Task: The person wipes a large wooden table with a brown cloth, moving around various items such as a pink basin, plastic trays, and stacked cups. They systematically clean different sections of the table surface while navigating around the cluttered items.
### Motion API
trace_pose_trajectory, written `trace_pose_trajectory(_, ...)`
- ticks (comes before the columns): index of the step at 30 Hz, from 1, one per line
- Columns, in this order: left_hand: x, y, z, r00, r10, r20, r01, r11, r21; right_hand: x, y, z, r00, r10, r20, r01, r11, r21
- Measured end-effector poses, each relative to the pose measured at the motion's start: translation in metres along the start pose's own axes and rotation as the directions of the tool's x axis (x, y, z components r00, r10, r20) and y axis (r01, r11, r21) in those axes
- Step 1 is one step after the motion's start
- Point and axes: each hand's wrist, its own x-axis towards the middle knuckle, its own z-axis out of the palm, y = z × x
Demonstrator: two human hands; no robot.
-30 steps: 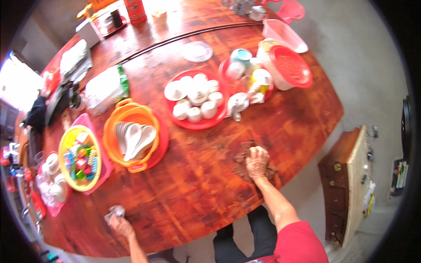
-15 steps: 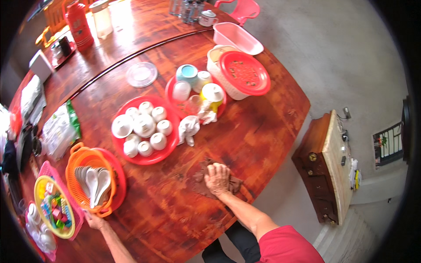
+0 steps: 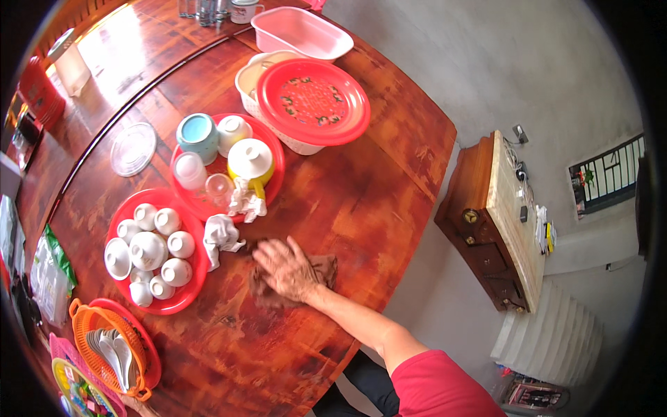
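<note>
While flattened, the right hand (image 3: 286, 270) presses a crumpled brown cloth (image 3: 321, 272).

Our right hand (image 3: 288, 270) sits just below the centre of the frame, palm down, fingers spread and pointing toward the upper left. It lies flat, not gripping, pressed onto what's under it. The wrist is straight, in line with the forearm. Our right forearm is bare and runs from the hand down to the lower right, with the elbox bent near the lower edge. A red short sleeve covers our upper arm at the bottom right of the frame. Our left hand barely shows: only a sliver of it at the bottom-left edge, so we can't tell its pose or state.
</note>
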Motion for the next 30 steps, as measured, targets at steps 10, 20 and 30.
trace_pose_trajectory(10,-0.067,0.065,-0.033,0.952,0.269,-0.148,-0.262,0.963,0.066,-0.01,0.032,-0.008,0.981,0.194,0.012,-0.193,0.981,-0.03)
trace_pose_trajectory(20,-0.191,0.163,-0.051,0.94,0.311,0.138,-0.312,0.95,-0.014,-0.107,0.16,-0.061,0.818,0.573,-0.049,-0.562,0.777,-0.286)
trace_pose_trajectory(30,-0.27,0.265,-0.045,0.826,0.475,0.302,-0.474,0.877,-0.082,-0.114,0.155,-0.038,0.675,0.736,-0.049,-0.699,0.617,-0.363)
